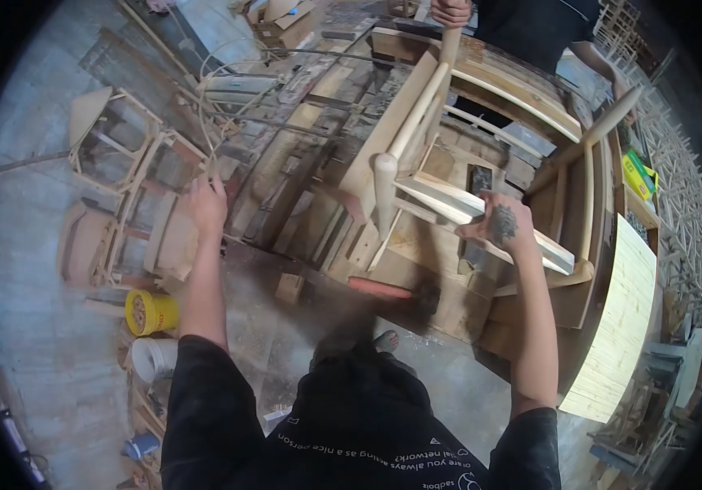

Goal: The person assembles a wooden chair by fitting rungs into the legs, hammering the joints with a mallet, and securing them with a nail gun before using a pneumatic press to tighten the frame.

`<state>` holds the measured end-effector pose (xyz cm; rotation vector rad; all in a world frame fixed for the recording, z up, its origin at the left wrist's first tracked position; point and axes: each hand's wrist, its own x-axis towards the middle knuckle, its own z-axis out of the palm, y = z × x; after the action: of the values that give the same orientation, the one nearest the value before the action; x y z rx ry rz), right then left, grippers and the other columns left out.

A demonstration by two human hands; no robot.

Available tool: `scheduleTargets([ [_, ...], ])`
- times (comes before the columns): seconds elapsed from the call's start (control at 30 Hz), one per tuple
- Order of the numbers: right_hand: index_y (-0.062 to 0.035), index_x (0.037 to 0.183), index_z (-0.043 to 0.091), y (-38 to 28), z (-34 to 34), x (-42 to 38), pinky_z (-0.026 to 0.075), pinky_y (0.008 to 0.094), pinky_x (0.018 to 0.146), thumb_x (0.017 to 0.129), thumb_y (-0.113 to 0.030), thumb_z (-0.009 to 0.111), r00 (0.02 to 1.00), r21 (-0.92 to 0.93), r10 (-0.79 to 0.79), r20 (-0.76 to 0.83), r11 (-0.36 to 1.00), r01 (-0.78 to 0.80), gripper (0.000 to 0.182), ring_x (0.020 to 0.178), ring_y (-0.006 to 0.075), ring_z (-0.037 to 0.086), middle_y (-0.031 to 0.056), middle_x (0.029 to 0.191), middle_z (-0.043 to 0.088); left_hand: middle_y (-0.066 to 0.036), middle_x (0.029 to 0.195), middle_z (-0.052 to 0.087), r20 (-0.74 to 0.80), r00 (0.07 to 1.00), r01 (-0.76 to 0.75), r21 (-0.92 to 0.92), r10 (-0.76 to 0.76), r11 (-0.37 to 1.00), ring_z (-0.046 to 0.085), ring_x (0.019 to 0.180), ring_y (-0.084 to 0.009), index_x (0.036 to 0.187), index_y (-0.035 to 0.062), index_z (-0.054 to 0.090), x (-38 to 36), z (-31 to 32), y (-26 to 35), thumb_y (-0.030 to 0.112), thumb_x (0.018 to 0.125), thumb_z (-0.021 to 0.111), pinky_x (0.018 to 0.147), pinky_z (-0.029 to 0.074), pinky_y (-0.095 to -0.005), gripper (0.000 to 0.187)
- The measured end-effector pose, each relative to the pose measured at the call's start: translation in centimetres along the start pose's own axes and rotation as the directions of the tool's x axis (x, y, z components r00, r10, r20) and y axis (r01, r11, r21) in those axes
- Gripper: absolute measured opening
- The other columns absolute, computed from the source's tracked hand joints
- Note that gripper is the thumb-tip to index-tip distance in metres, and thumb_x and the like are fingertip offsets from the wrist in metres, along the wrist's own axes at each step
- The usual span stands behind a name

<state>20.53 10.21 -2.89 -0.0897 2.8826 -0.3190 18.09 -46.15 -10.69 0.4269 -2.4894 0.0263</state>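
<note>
I'm seeing right hand (502, 222) gripping wooden chair frame (441, 198) over workbench (408, 247); left hand (206, 204) curling at hose (202, 114), pinch I can't tell; frame risking tilting if co-worker's hand (451, 11) is slipping.

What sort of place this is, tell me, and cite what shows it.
Most likely a furniture workshop: the right hand grips a pale wooden bar at a bare wooden frame, with chair-like wooden parts at left and piled frames at far right.

A pale, bare-wood chair frame (420, 114), round-posted and open in the middle, sits over the workbench (273, 192).
</note>
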Motion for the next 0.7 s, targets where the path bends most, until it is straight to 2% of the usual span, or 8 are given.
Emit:
scheduleTargets([
  [0.1,-0.0049,0.121,0.070,0.0,-0.1,0.0,0.054,0.0433,0.092,0.056,-0.056,0.088,1.000,-0.006,-0.002,0.005,1.000,0.002,0.084,0.108,0.0334,0.069,0.0171,0.113,0.073,-0.019,0.100,0.068,0.024,1.000,-0.008,0.039,0.007,0.999,0.066,0.095,-0.0395,0.102,0.0040,0.068,0.0,-0.1,-0.1,0.028,0.098,0.055,0.086,0.049,-0.0525,0.028],
  [0.2,-0.0030,0.121,0.069,-0.1,-0.1,-0.3,0.053,0.0434,0.093,0.054,-0.057,0.089,0.999,0.018,-0.019,-0.038,1.000,0.020,0.089,0.109,0.0336,0.068,0.0181,0.113,0.073,-0.018,0.100,0.069,0.038,0.999,-0.020,0.051,0.018,0.998,0.067,0.093,-0.0399,0.102,0.0046,0.069,0.0,-0.2,0.0,0.028,0.099,0.053,0.086,0.048,-0.0535,0.028],
  [0.23,-0.0015,0.124,0.067,-0.2,-0.4,-0.2,0.053,0.0429,0.095,0.052,-0.058,0.090,1.000,0.030,0.001,0.008,1.000,-0.001,0.094,0.111,0.0338,0.068,0.0192,0.115,0.072,-0.018,0.101,0.069,0.036,0.999,-0.021,0.045,0.020,0.999,0.067,0.093,-0.0397,0.102,0.0045,0.069,0.0,-0.1,0.0,0.028,0.100,0.053,0.086,0.048,-0.0540,0.028],
  [0.33,-0.0017,0.127,0.066,-0.9,-1.2,-0.4,0.053,0.0425,0.096,0.053,-0.058,0.090,0.999,0.015,0.016,0.048,1.000,-0.017,0.096,0.112,0.0339,0.068,0.0199,0.114,0.072,-0.018,0.104,0.070,0.043,0.999,-0.002,0.026,0.001,1.000,0.067,0.096,-0.0393,0.102,0.0042,0.069,-0.1,-0.2,0.1,0.029,0.100,0.053,0.088,0.048,-0.0550,0.030],
  [0.47,-0.0022,0.124,0.067,-0.9,-1.1,-0.3,0.053,0.0433,0.094,0.053,-0.058,0.090,1.000,0.011,0.013,0.023,1.000,-0.013,0.093,0.110,0.0337,0.068,0.0204,0.111,0.073,-0.020,0.108,0.070,0.069,0.998,0.009,0.039,-0.012,0.999,0.067,0.099,-0.0404,0.105,0.0032,0.070,0.0,-0.3,0.1,0.034,0.101,0.051,0.092,0.048,-0.0549,0.036],
  [0.53,-0.0029,0.122,0.068,-0.4,-0.4,-0.2,0.054,0.0436,0.092,0.053,-0.057,0.090,1.000,0.013,-0.006,-0.022,1.000,0.006,0.090,0.107,0.0341,0.069,0.0204,0.107,0.073,-0.023,0.112,0.069,0.127,0.990,0.057,0.023,-0.059,0.998,0.066,0.103,-0.0422,0.107,0.0019,0.070,0.1,0.4,-0.3,0.039,0.103,0.047,0.093,0.048,-0.0556,0.044],
  [0.7,-0.0050,0.119,0.069,0.2,0.2,0.2,0.056,0.0432,0.086,0.056,-0.059,0.090,1.000,-0.014,-0.007,0.007,1.000,0.007,0.085,0.099,0.0352,0.071,0.0203,0.101,0.074,-0.029,0.118,0.067,0.344,0.926,0.171,-0.022,-0.153,0.985,0.063,0.111,-0.0470,0.114,-0.0007,0.067,0.8,0.6,-0.6,0.047,0.105,0.039,0.097,0.047,-0.0576,0.056],
])
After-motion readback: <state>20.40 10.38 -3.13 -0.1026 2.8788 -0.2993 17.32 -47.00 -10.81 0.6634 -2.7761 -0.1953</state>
